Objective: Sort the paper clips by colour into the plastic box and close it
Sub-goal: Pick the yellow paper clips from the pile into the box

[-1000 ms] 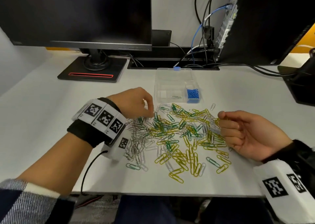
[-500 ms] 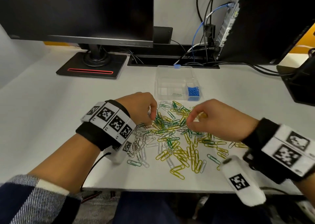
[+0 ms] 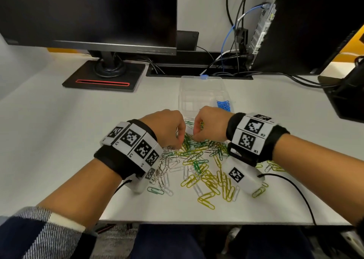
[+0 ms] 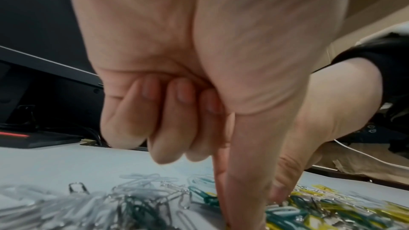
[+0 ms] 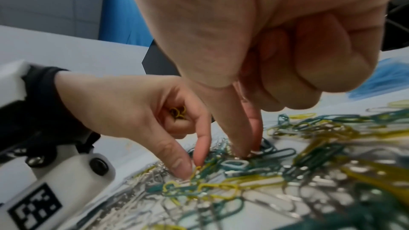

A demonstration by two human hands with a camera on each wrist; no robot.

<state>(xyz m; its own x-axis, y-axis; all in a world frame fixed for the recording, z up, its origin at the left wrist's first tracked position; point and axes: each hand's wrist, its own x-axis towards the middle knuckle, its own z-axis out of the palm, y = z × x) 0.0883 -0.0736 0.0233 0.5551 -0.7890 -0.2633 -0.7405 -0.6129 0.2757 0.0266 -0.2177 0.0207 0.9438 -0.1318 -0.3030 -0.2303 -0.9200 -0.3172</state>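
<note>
Both hands work at the far edge of the paper clip pile (image 3: 199, 160) on the white worktop (image 3: 59, 140). The left hand (image 3: 165, 126) has its thumb and forefinger pointed down into the clips, the other fingers (image 4: 168, 120) curled into the palm; the right wrist view shows a few yellow clips (image 5: 177, 111) tucked inside that curl. The right hand (image 3: 208, 125) likewise pokes thumb and forefinger into green clips, other fingers folded; whether the tips have pinched one is hidden (the clips there are blurred). The clear plastic box (image 3: 201, 89) lies open just beyond the hands, its near edge covered by them, blue clips (image 3: 223, 105) in its near-right compartment. Silver clips (image 3: 163, 166) gather at the pile's left, partly under the left wristband
</note>
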